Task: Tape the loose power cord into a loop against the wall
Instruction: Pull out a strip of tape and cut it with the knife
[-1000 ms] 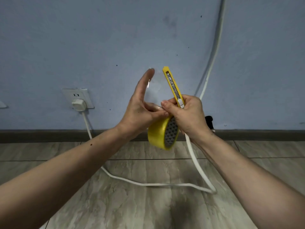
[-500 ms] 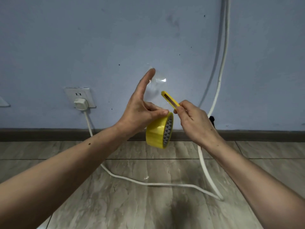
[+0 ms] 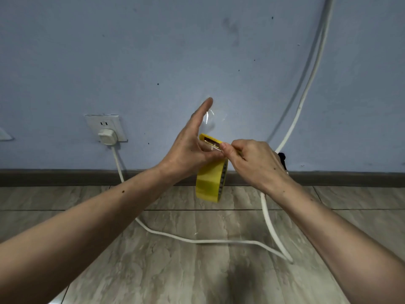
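Note:
A yellow tape roll (image 3: 209, 183) hangs from my left hand (image 3: 188, 150), pinched at its top, with a strip of clear tape (image 3: 210, 119) stretched up to my raised forefinger. My right hand (image 3: 254, 161) grips a yellow utility knife (image 3: 211, 140), its blade end lying level against the strip just above the roll. The white power cord (image 3: 268, 218) comes down the blue wall at the right, runs behind my right wrist, bends on the floor and leads left to a white plug (image 3: 107, 137).
A white wall socket (image 3: 105, 126) holds the plug at the left. A dark skirting board (image 3: 65, 177) runs along the wall's foot above grey wood-look floor tiles. A small black object (image 3: 281, 157) shows behind my right hand.
My right hand has swung the knife down from upright to level, bringing its blade end to the tape strip. The left hand and roll have stayed nearly still.

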{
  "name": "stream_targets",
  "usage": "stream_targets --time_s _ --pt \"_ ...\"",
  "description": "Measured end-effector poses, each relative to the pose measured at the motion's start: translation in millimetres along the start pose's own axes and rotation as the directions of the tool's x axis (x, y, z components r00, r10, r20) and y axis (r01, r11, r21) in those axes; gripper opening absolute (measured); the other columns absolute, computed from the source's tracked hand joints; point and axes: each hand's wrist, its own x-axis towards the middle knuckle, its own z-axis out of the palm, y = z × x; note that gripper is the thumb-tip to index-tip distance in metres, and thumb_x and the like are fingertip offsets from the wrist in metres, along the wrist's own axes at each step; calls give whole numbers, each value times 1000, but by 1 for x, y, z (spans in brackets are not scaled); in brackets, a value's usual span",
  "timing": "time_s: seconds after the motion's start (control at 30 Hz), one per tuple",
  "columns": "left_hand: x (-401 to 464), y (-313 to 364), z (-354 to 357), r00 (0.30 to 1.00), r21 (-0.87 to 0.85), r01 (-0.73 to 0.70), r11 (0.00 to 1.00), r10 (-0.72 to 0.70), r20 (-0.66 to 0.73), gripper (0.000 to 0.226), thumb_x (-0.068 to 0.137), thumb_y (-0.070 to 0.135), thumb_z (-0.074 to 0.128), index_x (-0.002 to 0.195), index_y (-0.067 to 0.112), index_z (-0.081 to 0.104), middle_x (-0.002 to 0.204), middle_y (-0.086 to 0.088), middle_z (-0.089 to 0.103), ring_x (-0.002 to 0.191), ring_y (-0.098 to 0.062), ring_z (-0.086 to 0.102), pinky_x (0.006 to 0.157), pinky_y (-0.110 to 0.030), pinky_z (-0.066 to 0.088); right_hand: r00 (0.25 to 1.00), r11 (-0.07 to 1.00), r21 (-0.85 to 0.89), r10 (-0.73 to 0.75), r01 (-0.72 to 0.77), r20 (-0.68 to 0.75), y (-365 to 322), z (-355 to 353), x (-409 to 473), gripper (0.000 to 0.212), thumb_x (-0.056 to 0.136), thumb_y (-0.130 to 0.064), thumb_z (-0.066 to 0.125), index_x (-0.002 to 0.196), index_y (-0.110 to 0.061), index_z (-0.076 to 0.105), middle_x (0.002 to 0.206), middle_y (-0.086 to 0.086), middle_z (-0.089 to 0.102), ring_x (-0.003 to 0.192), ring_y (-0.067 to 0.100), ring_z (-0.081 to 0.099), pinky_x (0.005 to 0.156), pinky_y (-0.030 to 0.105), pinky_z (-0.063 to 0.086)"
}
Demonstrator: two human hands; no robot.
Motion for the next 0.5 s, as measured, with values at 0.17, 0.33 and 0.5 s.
stream_targets --time_s 0.17,0.33,0.5 --pt "4 -5 -2 999 13 31 999 -32 40 110 74 16 81 154 32 7 159 -2 27 81 -27 74 81 -42 60 999 989 142 30 -34 33 3 -1 4 53 95 -51 43 58 -15 56 48 -3 46 52 15 48 53 31 37" --pt "3 -13 -1 1000 138 16 990 -18 14 111 75 22 81 154 30 4 162 0 17 112 -22 66 78 -16 56 997 982 176 55 -65 61 5 2 3 55 94 -51 45 56 -12 56 44 -4 38 47 13 41 51 29 31" --pt "2 -19 1 999 167 4 986 4 -51 121 62 49 77 152 38 -3 157 -9 30 123 -31 58 94 -33 55 998 983 177 54 -55 10 0 5 2 56 95 -48 46 49 -16 45 45 -4 37 47 14 39 49 30 27"
